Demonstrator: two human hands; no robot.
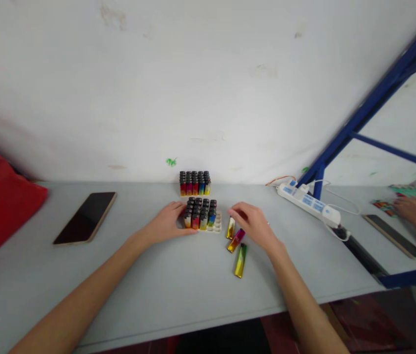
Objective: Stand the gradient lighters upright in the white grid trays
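Observation:
Several lighters [195,220] with black tops stand upright in a white tray [214,228], whose right end shows bare holes. My left hand [167,222] is closed around the tray's left end, thumb along the front and fingers behind. To the right, my right hand [252,223] has its fingertips pinched at the upper end of a gold-and-white lighter [230,228]; that end is hidden under the fingers. Just below lie a magenta-and-gold lighter [236,240] and a green-and-yellow lighter [241,260], both flat on the table.
Behind the tray, another block of lighters [194,184] stands by the wall. A dark phone [85,218] lies at left, near a red cloth [1,196]. At right are a power strip [307,200], a blue metal frame [363,115] and another person's hands [414,209].

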